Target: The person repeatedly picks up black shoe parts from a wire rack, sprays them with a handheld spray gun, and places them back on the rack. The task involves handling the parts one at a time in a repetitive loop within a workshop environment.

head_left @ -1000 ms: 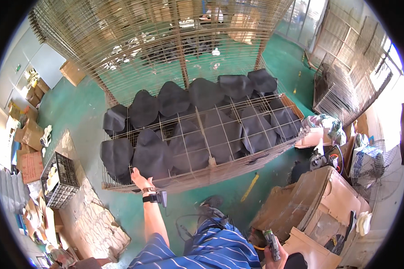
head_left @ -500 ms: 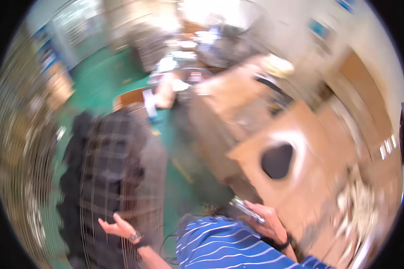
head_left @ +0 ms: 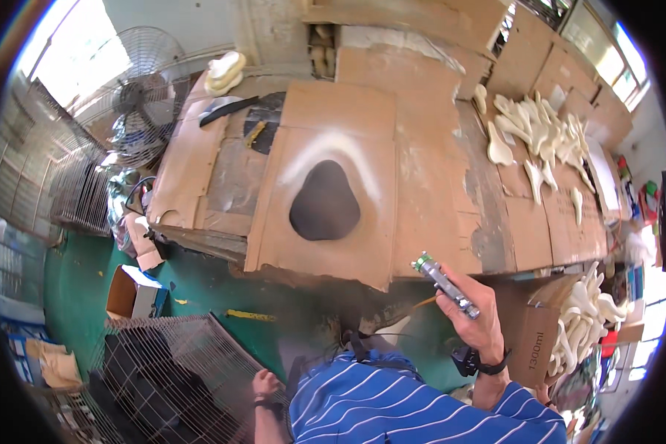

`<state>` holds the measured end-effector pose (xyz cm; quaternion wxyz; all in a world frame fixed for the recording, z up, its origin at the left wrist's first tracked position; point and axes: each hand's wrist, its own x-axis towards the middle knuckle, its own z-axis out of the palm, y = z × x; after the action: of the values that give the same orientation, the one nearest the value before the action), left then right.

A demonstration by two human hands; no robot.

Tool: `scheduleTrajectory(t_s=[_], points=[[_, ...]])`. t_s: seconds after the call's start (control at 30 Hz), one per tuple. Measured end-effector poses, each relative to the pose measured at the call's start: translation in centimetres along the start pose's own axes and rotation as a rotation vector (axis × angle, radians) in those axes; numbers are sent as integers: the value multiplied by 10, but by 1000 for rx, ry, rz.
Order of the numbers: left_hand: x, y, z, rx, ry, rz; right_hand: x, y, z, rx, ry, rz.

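My left hand (head_left: pixel 265 383) is closed on the edge of a wire rack (head_left: pixel 233 344) at the lower left. Black pieces (head_left: pixel 148 388) show through its mesh. In my right hand (head_left: pixel 479 309), in front of the table's near edge, is a slim silver-grey tool (head_left: pixel 448 286) with a green-ringed end pointing up and left. What kind of tool it is I cannot make out. Beyond it on the table lies a cardboard sheet (head_left: pixel 274 240) bearing a dark rounded-triangular shape (head_left: pixel 324 203), with a whitish haze around its upper side.
Pale, bone-shaped pieces (head_left: pixel 540 129) are heaped on the table's right side. More fill a cardboard box (head_left: pixel 536 340) at the lower right. A wire-caged fan (head_left: pixel 133 96) stands at the far left. An opened small box (head_left: pixel 129 292) sits on the green floor (head_left: pixel 78 277).
My view has swung to the right, bringing the table to the middle. My left hand, spread over the rack before, is now closed on its edge. The tool stays in my right hand.
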<state>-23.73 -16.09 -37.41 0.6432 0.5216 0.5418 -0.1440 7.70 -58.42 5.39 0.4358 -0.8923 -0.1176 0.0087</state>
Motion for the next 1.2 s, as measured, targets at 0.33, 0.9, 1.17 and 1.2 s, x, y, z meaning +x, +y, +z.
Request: scheduleTrajectory(t_s=[0.33, 0.9, 1.17, 1.2], points=[[85, -34, -36, 298, -97, 128, -28, -20, 20, 56, -108, 81], [119, 143, -17, 26, -176, -45, -44, -28, 32, 35, 164, 201], [133, 105, -28, 433, -268, 220, -41, -33, 36, 148, -18, 163], [139, 104, -30, 402, -315, 233, -36, -31, 37, 143, 21, 121]])
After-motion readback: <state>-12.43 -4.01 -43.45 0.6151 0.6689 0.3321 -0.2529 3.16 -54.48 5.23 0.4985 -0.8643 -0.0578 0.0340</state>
